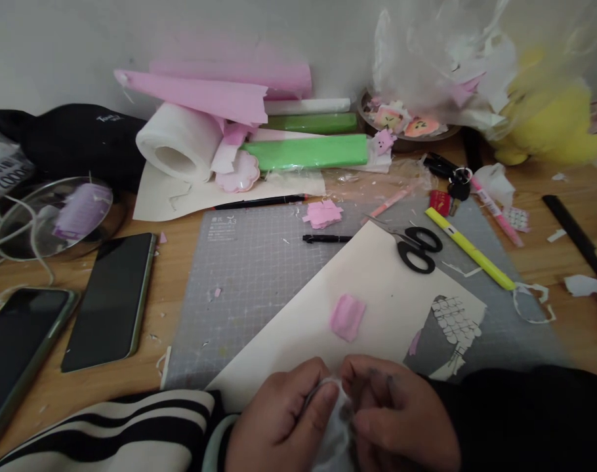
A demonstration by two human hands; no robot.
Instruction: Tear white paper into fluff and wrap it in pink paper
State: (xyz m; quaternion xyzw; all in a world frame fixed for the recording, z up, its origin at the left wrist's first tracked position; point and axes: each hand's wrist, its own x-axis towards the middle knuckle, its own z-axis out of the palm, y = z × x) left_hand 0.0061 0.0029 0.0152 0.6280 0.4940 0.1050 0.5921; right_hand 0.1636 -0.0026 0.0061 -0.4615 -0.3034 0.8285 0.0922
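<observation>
At the bottom middle, my left hand (286, 416) pinches a thin whitish piece (334, 426), perhaps paper or tissue, between thumb and fingers. My right hand (399, 413) is closed on the other side of the same piece, its fingers curled and slightly blurred. Just beyond my hands, a small pink paper piece (348, 316) lies on a large cream sheet (298, 321). Black-handled scissors (417, 249) rest at the sheet's far corner. To the right are white cut-out scraps (456, 324) with black outlines.
A grey cutting mat (229, 275) lies under the sheet. Two phones (109, 301) are at left. Behind stand a white paper roll (178, 144), pink paper (205, 98) and a green pack (308, 152). A yellow cutter (468, 248), keys (458, 187) and a plastic bag (441, 59) are at right.
</observation>
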